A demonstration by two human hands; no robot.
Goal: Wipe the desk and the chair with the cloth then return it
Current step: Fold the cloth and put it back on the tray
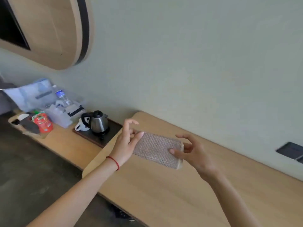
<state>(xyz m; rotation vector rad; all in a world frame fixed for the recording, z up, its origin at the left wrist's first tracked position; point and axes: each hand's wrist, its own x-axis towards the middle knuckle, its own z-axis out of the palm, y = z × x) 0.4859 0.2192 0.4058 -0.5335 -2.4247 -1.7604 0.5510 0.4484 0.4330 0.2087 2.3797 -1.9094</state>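
Left hand [127, 141], red cord at wrist, pinches one end of cloth [157, 150] | right hand [191, 153] pinches other end, spare fingers spread | cloth: folded, beige, waffle-textured, held above wooden desk [164, 194] | bottle [63, 97] label unreadable

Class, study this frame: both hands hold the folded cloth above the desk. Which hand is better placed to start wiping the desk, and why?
Probably the right hand: it pinches the cloth over the broad bare desk, while the left hand is near the kettle.
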